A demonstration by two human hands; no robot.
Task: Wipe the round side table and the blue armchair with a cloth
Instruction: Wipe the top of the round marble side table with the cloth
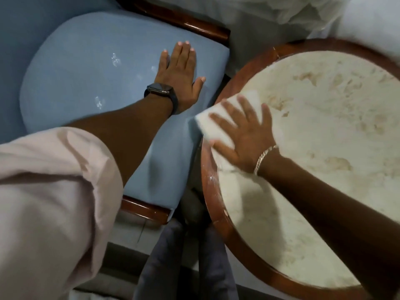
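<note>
I am watching the right hand (244, 139) pressing a white cloth (218, 122) flat against the near-left edge of the round table (218, 224), fingers spread wide over it, thumb toward the rim, nothing pinched. The cloth is lying folded under the palm and poking out beyond the fingertips, part of it overhanging the wooden rim. It looks soft, light and limp, so I judge it is best driven by flat palm pressure rather than a pinch at one corner; the pale stone top (324, 118) looks hard and stiff. Farther off, the left hand (179, 74) is resting open and empty on the armchair (75, 72) seat, fingers together, pointing away, a watch (161, 93) on the wrist, apparently bracing; the seat looks padded and yielding.
</note>
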